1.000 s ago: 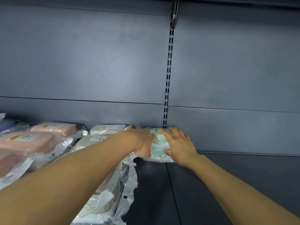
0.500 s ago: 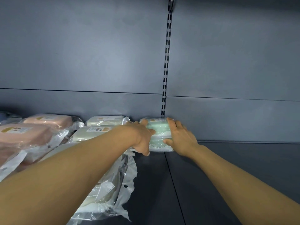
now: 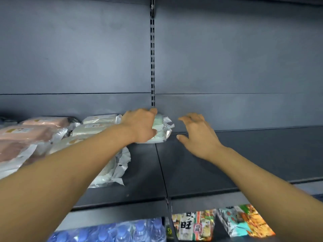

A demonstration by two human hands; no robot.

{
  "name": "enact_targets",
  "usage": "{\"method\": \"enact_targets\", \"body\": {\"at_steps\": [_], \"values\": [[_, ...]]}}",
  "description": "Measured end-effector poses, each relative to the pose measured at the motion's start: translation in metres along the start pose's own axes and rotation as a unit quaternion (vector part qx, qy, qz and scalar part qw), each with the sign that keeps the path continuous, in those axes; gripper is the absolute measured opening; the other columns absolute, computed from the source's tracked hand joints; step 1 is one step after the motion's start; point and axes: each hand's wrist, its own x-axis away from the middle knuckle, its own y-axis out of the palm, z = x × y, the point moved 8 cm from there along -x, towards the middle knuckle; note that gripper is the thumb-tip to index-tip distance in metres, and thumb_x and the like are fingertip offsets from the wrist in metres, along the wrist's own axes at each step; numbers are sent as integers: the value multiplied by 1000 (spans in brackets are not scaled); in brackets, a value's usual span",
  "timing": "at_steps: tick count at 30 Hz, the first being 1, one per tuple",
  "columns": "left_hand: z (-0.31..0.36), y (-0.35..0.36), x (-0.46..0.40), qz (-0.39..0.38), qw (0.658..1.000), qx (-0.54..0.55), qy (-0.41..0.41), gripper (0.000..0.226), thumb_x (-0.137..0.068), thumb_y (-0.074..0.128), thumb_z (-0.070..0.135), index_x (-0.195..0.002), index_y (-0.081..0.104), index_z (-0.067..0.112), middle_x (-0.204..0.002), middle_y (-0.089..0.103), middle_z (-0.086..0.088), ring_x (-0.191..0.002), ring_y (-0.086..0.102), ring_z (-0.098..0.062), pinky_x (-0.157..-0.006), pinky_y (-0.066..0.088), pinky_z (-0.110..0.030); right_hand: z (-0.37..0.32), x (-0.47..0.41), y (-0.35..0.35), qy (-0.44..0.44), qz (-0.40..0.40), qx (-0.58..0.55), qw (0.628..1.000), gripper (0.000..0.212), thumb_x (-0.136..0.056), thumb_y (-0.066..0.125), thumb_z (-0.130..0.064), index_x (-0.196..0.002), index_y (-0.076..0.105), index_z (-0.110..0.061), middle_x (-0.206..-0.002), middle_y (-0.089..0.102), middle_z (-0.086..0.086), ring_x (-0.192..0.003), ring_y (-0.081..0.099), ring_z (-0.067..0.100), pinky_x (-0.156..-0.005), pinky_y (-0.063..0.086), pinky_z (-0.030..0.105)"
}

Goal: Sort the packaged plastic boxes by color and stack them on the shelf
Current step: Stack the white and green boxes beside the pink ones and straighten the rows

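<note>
The right hand (image 3: 197,135) has just let go of the green box (image 3: 160,130) and now hangs beside it, fingers spread and slack, holding nothing, apart from the wrapper. Half a second ago both hands clasped that box. The left hand (image 3: 139,126) stays on it, fingers curled over its top, pressing it against the back wall of the shelf (image 3: 244,154). Left of that hand lie the cream boxes (image 3: 94,127), and further left the pink boxes (image 3: 26,137). The green box looks placed, so this placement seems nearly done; the left hand probably only steadies it before the next box is fetched.
</note>
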Motion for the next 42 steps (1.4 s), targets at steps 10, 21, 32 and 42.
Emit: {"method": "enact_targets", "body": {"at_steps": [10,21,32,42], "values": [[132,19,152,19,992,112,-49,37,-91,53,32,-127,46,25,-114,64,1,-111,57,-27,-85,48,-40,29,170,-38,-45,-24,-61,997,47,-91,57,-29,-134,43,-17,-128,48,4,-121,45,22,-94,40,34],[247,186,278,-186,966,157,-91,34,-93,50,37,-124,48,24,-119,62,1,-116,54,-23,-88,45,-38,105,372,83,13,-279,-82,957,44,-94,53,-32,-135,41,-18,-129,45,4,-120,46,24,-84,44,36],[310,375,407,-349,906,231,-62,36,-95,50,38,-128,47,25,-123,59,6,-109,58,-12,-81,53,-31,171,577,229,172,-461,-86,866,36,-90,54,-22,-124,46,-17,-121,53,4,-107,55,23,-85,50,35],[337,526,488,-417,870,256,-53,42,-94,53,34,-133,42,25,-130,53,6,-117,53,-11,-86,50,-30,193,702,374,221,-477,-108,843,82,-76,72,-20,-139,21,-32,-133,45,-3,-119,49,19,-90,51,33]]}}
